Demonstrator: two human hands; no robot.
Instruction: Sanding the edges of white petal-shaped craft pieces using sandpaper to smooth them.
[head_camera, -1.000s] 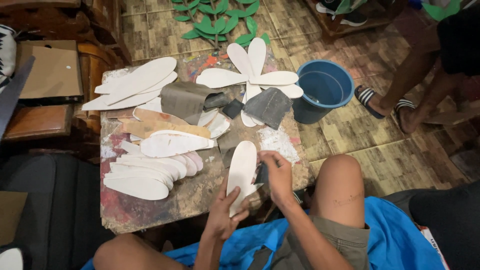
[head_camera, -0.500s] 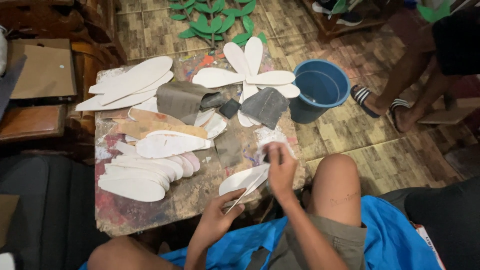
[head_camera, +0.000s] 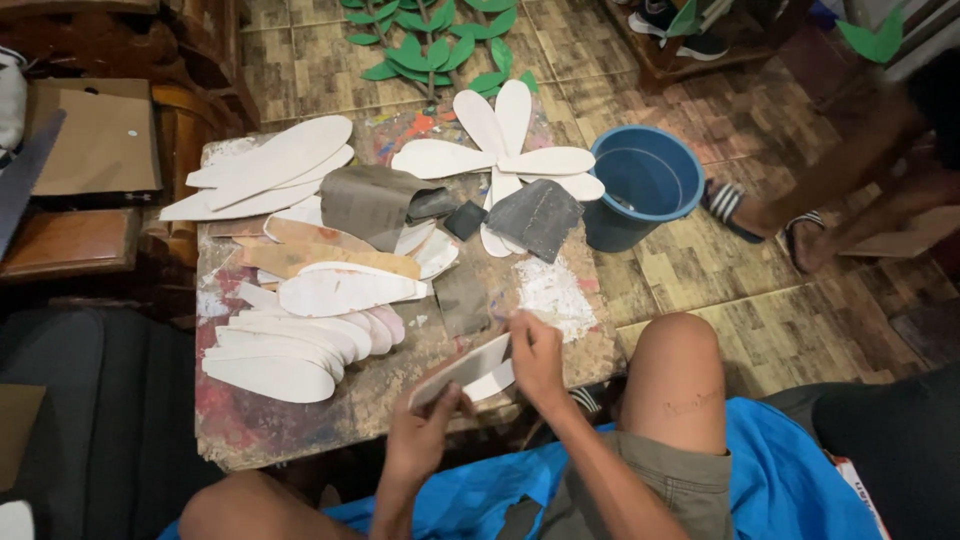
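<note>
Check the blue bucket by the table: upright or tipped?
Upright. The blue bucket stands on the floor tiles with its round mouth facing up beside the table. Contents: cannot tell.

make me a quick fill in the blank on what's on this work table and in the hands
1. Both hands, the left hand and the right hand, hold one white ____-shaped cutout.
2. The bucket on the floor beside the table is ____.
3. The paper leaves lying on the floor are ____.

Missing words: petal; blue; green
</note>
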